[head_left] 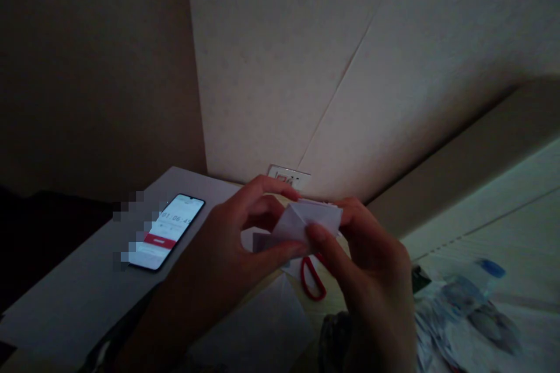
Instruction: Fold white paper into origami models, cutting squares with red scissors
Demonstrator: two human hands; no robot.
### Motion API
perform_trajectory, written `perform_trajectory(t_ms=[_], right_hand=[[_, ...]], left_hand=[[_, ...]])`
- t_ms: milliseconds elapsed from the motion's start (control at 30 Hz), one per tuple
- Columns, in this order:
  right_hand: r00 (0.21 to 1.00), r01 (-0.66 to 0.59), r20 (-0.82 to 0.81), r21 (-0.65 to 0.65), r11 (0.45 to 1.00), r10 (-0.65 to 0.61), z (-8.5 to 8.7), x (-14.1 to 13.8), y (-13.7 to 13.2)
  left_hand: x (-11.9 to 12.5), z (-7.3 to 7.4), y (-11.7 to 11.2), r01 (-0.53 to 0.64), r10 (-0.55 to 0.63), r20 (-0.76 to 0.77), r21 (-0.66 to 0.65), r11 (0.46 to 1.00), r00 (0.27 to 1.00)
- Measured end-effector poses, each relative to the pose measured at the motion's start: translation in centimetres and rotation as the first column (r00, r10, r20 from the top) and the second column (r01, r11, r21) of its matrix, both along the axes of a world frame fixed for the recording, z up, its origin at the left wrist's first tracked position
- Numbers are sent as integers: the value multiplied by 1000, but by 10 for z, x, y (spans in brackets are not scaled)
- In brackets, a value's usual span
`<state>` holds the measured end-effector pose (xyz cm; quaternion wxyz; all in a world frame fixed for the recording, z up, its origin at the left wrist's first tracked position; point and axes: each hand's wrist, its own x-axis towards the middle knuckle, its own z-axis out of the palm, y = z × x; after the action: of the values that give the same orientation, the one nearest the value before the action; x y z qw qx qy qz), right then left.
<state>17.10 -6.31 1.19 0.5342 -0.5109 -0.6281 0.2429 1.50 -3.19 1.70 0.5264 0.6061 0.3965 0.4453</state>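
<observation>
A small folded piece of white paper [292, 222] is held up between my two hands, its creased face turned towards me. My left hand [245, 233] grips its left side, thumb along the lower edge and fingers behind. On the right, my right hand [367, 245] pinches the paper with the thumb on its front and the fingers at the back. Just below the paper, the red handle of what looks like scissors [303, 280] shows on the table; the rest is hidden. A flat white sheet [266, 320] lies under my hands.
A phone [164, 236] with a lit timer screen rests on a large white sheet [83, 285] at the left. Behind stands a wall with a socket plate [289, 175]. A clear plastic bottle with a blue cap [492, 268] lies among crumpled plastic at the lower right.
</observation>
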Motion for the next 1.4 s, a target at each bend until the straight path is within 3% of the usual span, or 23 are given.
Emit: perform_trajectory(t_ms=[133,233,333,567,1000,1233,1400], right_hand=[[997,72,-24,-26,997,-72,-1,2,-3],[1000,-19,-1,-27,999,19,1,3,-1],[996,-83,7,-35,996,84,2,4,2],[997,-69,-42,-63,996,67,2,4,4],[959,-185,-246,-162,969,142,3,3,4],[939,-113,-338,-122,986,66,-2,6,1],[958,-100,-275,-69,993,78,0,7,0]], left_hand=[[-1,0,0,20,-19,87,-8,1000,996],[-3,-2,0,-3,4,93,-10,1000,996],[-5,-3,0,-9,7,37,33,999,999],[-8,3,-2,1,13,-108,128,992,994],[-12,1,-7,-12,48,-164,212,977,985],[-14,-7,2,-5,22,-80,203,979,997],[-20,-8,6,-21,37,-81,195,981,996]])
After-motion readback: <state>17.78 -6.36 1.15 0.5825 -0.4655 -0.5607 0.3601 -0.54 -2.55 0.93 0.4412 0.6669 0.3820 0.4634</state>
